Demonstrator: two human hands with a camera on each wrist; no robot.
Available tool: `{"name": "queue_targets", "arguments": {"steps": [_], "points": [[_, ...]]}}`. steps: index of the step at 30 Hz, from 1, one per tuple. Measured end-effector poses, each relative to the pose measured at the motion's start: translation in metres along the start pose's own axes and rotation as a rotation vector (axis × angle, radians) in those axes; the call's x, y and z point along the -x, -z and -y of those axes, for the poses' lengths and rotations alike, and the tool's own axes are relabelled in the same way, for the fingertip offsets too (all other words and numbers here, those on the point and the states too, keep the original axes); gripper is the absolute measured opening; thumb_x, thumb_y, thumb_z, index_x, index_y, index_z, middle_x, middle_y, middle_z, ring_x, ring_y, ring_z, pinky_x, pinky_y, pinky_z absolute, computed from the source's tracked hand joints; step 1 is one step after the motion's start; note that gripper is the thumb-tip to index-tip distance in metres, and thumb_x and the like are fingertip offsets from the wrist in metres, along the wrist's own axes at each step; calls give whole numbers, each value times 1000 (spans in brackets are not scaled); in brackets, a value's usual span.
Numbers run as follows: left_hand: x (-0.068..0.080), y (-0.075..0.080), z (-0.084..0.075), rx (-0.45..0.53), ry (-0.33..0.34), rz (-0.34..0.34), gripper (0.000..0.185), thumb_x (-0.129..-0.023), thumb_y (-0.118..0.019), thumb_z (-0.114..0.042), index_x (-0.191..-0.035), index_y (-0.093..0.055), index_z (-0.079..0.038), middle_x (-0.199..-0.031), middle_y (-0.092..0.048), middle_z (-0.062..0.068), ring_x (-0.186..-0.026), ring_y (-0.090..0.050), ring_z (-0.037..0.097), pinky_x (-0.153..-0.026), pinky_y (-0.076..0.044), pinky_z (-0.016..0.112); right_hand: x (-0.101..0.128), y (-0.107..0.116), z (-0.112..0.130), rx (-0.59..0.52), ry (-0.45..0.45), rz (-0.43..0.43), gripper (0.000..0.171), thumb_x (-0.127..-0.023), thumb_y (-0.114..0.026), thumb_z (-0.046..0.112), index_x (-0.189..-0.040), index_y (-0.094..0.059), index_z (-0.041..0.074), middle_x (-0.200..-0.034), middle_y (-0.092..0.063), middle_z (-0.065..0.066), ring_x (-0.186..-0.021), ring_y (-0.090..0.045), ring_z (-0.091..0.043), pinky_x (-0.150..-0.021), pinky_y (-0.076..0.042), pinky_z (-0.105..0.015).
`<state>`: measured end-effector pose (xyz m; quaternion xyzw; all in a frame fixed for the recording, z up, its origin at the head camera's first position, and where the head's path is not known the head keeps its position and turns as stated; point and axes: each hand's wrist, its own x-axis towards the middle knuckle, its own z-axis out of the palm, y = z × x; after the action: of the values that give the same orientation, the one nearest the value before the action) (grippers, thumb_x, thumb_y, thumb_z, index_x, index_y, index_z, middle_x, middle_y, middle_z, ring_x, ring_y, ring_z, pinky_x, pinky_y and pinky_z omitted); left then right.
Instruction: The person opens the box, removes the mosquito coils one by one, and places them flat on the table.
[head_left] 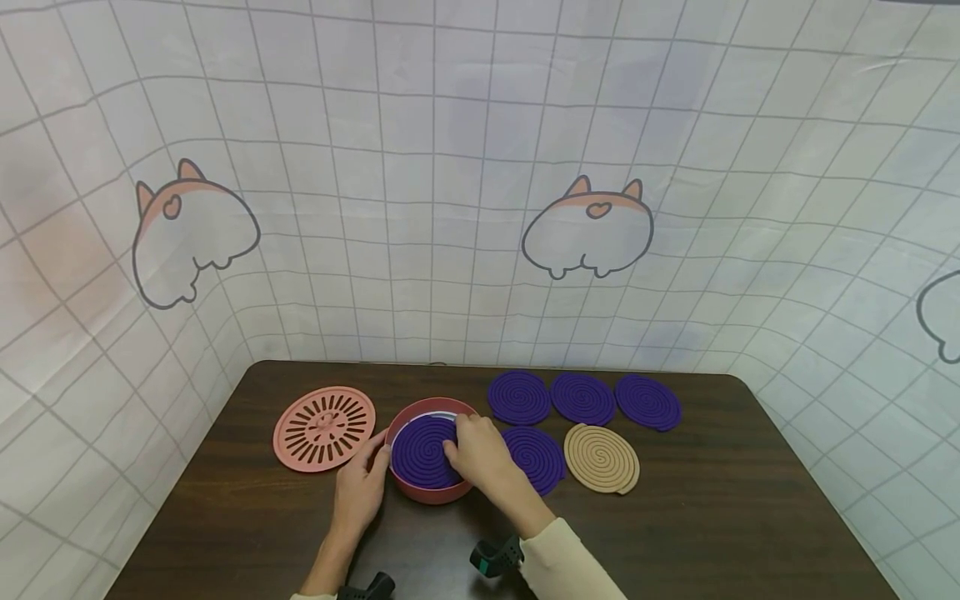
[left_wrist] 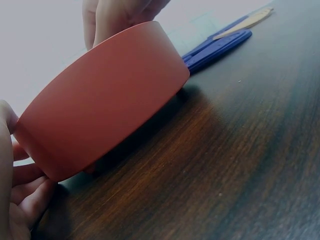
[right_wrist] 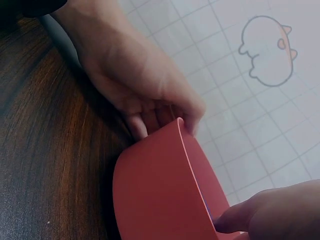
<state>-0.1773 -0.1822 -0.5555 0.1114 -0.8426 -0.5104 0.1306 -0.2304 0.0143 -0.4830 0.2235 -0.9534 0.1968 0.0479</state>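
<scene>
Both hands are at the red bowl (head_left: 431, 492) near the front middle of the dark bench (head_left: 750, 517). The left hand (head_left: 360, 487) is cupped against the bowl's left wall, fingers curved round the outside and thumb up near the rim; the left wrist view shows the palm and fingers (left_wrist: 22, 200) pressed to the red wall (left_wrist: 105, 100). The right hand (head_left: 480, 454) lies over the bowl's right side, fingers bent down onto the purple coil (head_left: 420, 454) that sits inside it. Whether those fingertips pinch the coil or only press it, I cannot tell; in the right wrist view one fingertip (right_wrist: 240, 217) dips just inside the rim.

Now the count. One bowl. One round slotted lid (head_left: 324, 428), salmon pink, flat on the bench just left of the bowl. Purple coils: five in all. One is in the bowl, three lie in a row behind it to the right (head_left: 519, 397) (head_left: 583, 398) (head_left: 648, 402), and one is just beside the bowl (head_left: 536, 458), partly under the right wrist. One tan coil (head_left: 602, 457) lies to the right of that.
</scene>
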Motion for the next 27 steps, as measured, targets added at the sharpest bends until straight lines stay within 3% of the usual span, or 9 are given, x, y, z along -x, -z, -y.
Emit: {"name": "queue_targets", "arguments": {"steps": [11, 16, 22, 27], "points": [[0, 1, 0, -5, 14, 4, 41, -104, -51, -36, -139, -61, -18, -137, -65, 9, -129, -60, 29, -106, -47, 51, 2, 0, -1, -77, -27, 14, 34, -93, -70, 21, -118, -67, -2, -117, -68, -20, -111, -64, -33, -97, -54, -45], [0, 1, 0, -6, 13, 1, 40, -104, -52, -36, -139, -62, -18, -136, -65, 9, -128, -60, 29, -105, -48, 51, 4, 1, 0, -128, -35, -13, 29, -93, -70, 21, -115, -69, 3, -117, -65, -18, -110, -61, -32, -94, -55, -45], [0, 1, -1, -8, 16, 8, 41, -104, -51, -37, -139, -61, -18, -137, -65, 9, -129, -60, 30, -106, -47, 52, 4, 4, -2, -270, -51, -14, 18, -93, -70, 16, -108, -70, 6, -112, -64, -14, -104, -63, -28, -90, -55, -43], [0, 1, -1, -9, 19, 2, 41, -104, -52, -38, -138, -62, -19, -137, -65, 8, -129, -60, 29, -105, -48, 51, 1, 5, -8, -379, -67, 3, 16, -94, -68, 13, -109, -70, 7, -111, -63, -10, -94, -59, -20, -80, -53, -33]]}}
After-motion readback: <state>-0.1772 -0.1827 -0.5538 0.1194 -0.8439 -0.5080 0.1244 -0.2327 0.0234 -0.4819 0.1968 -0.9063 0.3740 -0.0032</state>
